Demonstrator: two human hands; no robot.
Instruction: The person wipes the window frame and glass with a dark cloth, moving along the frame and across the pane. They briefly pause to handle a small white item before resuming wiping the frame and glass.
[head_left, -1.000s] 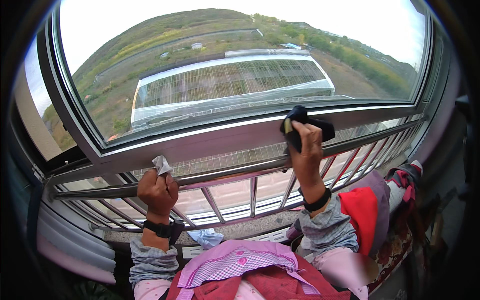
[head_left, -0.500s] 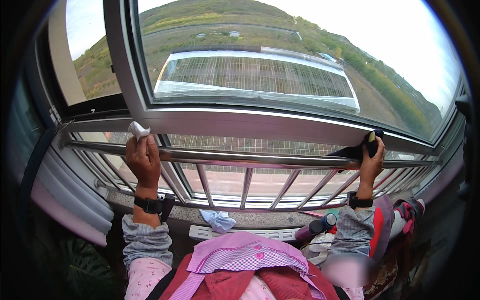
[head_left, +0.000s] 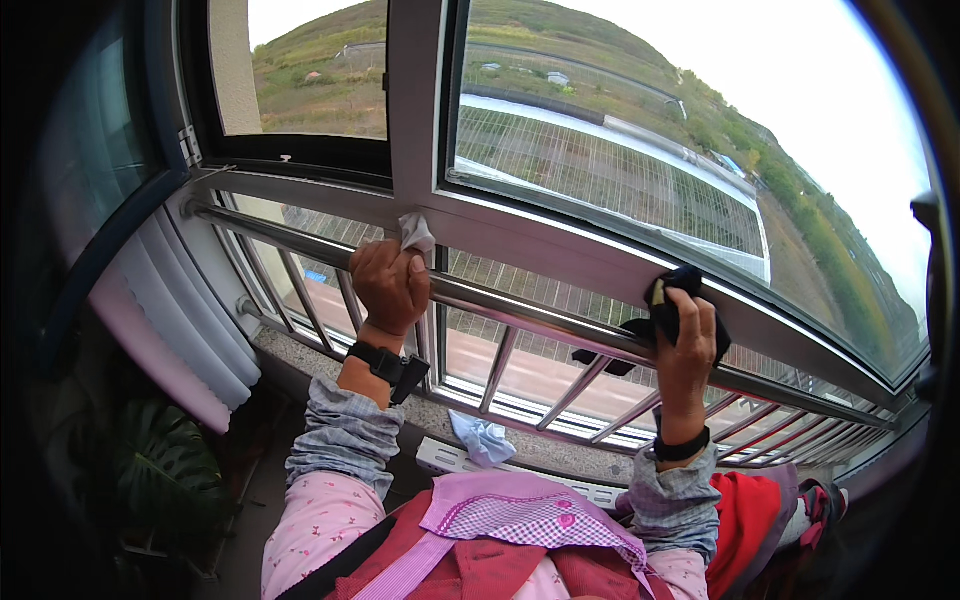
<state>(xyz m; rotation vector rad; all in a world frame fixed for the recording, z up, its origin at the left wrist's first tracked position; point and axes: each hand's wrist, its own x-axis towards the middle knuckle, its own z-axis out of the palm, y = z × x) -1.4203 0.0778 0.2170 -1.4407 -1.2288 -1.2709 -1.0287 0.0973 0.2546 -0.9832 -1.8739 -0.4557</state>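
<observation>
My left hand [head_left: 390, 287] is closed around a crumpled white cloth [head_left: 416, 232], whose upper end sticks out above the fingers. It is at the metal handrail [head_left: 530, 312], just below the upright of the window frame [head_left: 575, 238]. Farther right, my right hand [head_left: 686, 338] grips a black cloth [head_left: 682, 282] against the lower part of the frame. Part of this cloth hangs down over the rail, and a small yellowish patch shows beside the fingers. Both wrists wear black bands.
Below the rail stand several metal bars. A light blue cloth [head_left: 482, 440] lies on the stone sill by a white slotted panel [head_left: 450, 458]. Grey-white curtains [head_left: 205, 310] and a leafy plant [head_left: 165, 460] are at the left. Red fabric [head_left: 745, 520] and a shoe are at lower right.
The view has turned, so the window and rail now slant down to the right. My right hand with the black cloth has moved left along the frame, closer to my left hand.
</observation>
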